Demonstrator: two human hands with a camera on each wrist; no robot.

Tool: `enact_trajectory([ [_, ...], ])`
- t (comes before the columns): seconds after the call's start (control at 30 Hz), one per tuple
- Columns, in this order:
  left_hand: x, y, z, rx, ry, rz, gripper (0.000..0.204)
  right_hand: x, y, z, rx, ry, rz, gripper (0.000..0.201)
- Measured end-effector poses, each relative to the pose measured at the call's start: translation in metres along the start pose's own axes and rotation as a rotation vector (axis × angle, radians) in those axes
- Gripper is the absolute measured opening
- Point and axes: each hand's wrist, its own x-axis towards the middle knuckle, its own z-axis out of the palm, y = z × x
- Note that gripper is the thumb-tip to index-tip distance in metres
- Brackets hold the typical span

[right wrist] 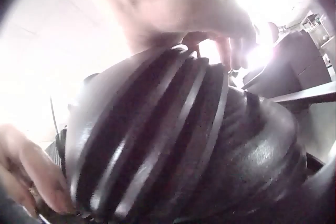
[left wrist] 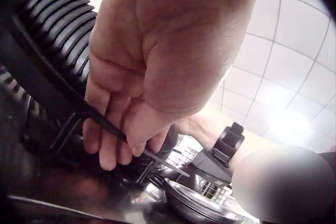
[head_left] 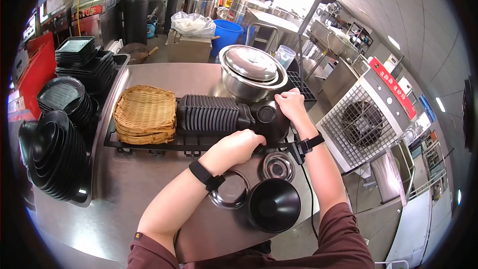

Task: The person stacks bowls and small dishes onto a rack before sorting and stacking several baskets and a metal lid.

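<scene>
A black rack (head_left: 142, 145) on the steel table holds a row of nested black dishes (head_left: 209, 112). At the row's right end lie black bowls (head_left: 269, 124), one showing its round foot. My left hand (head_left: 239, 145) is at the front rail; in the left wrist view its thumb and fingers pinch the black rail (left wrist: 100, 119). My right hand (head_left: 293, 103) reaches over the far side of the black bowls, its fingers curled at their rims. Ridged edges of the bowls (right wrist: 157, 134) fill the right wrist view, and the fingertips are partly hidden behind them.
Wicker baskets (head_left: 145, 112) stand stacked on the rack's left part. Behind is a lidded steel pot (head_left: 251, 69). Nearer me are a steel plate (head_left: 230, 189), small steel dishes (head_left: 279, 166) and a black bowl (head_left: 274, 205). Stacked black tableware (head_left: 57, 154) stands left; a fan cooler (head_left: 361, 119) stands right.
</scene>
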Motion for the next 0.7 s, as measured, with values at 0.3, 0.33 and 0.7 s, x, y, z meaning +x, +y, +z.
enact_trajectory([
  [0.3,-0.002,0.005,0.003,0.062,-0.047,-0.07,0.05,-0.008,0.026,-0.003,0.709,-0.208,0.396,0.034],
  [0.33,-0.001,0.005,0.003,0.061,-0.047,-0.067,0.05,-0.01,0.028,-0.003,0.706,-0.205,0.397,0.034],
  [0.7,-0.004,0.013,0.014,0.151,-0.046,-0.073,0.049,-0.029,0.022,-0.012,0.831,-0.308,0.29,0.034],
])
